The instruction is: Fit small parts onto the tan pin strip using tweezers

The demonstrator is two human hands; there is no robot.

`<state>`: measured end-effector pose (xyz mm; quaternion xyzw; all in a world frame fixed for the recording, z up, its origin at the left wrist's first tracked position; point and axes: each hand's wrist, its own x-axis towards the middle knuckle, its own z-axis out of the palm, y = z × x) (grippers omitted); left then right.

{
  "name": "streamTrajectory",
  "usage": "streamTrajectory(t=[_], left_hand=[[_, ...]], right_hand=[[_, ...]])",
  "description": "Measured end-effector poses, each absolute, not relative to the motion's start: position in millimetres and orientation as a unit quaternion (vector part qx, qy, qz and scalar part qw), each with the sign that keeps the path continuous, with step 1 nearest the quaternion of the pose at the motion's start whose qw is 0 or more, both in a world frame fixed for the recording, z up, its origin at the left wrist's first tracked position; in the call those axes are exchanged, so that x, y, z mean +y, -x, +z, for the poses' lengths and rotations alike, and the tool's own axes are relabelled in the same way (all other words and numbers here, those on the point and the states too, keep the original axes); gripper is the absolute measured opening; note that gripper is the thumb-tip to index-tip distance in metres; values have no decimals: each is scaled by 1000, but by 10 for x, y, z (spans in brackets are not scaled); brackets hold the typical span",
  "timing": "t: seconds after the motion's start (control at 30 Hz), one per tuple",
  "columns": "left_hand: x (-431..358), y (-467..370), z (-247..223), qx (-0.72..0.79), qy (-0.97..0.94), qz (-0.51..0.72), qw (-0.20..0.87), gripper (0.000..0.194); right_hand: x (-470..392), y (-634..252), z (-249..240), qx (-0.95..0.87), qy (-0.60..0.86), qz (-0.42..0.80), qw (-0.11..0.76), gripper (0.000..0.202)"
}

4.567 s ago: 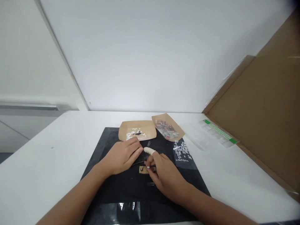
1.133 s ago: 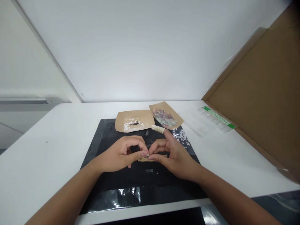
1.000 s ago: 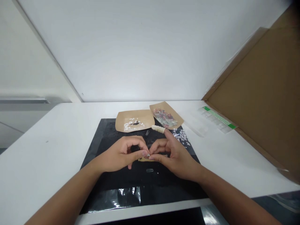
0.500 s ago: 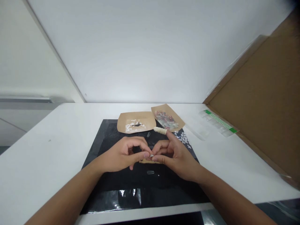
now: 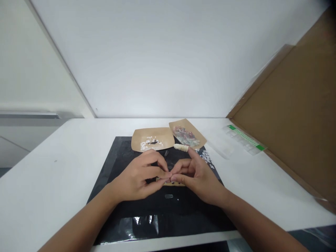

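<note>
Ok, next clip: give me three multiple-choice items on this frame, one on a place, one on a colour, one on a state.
1. Where do the two paper trays lie?
A. at the mat's far edge
B. on the cardboard
C. under the left wrist

2. What colour is the mat?
A. white
B. black
C. green

3. How is the right hand's capped finger?
A. curled under
B. flat on the mat
C. stretched out, lifted

Key: 1 A, both trays sit beyond the hands at the mat's far edge; 2 B, the mat is black on a white table; 3 C, the white-capped finger points away above the mat.
</note>
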<state>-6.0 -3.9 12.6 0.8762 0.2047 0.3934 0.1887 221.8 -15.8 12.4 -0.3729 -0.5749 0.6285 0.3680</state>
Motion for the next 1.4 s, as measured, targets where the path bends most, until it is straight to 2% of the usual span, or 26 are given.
streamTrajectory(t=[0.13, 0.27, 0.43, 0.6, 0.73, 0.83, 1.07, 1.27, 1.4], left_hand=[[-45, 55, 131, 205, -882, 383, 181, 9], [-52, 60, 121, 221, -869, 392, 204, 12], [-54, 61, 108, 239, -845, 391, 277, 19], [-46, 55, 94, 251, -836, 400, 280, 17], [-46, 44, 75, 265, -825, 405, 291, 16], [-48, 41, 60, 274, -822, 404, 295, 16], [-53, 55, 54, 280, -831, 390, 279, 17], [-52, 46, 67, 285, -829, 391, 282, 15], [-44, 36, 80, 279, -834, 394, 269, 14]], right_hand=[[-167, -2204, 117, -580, 371, 627, 364, 63], [-178, -2200, 122, -598, 379, 596, 379, 55], [-185, -2208, 133, -647, 394, 508, 410, 51], [-184, -2223, 100, -706, 416, 395, 414, 42], [-181, -2226, 84, -719, 430, 350, 419, 37], [-178, -2227, 82, -723, 443, 331, 414, 32], [-181, -2223, 74, -725, 448, 312, 420, 35], [-182, -2233, 75, -735, 451, 291, 415, 26], [-180, -2242, 53, -734, 450, 284, 422, 29]])
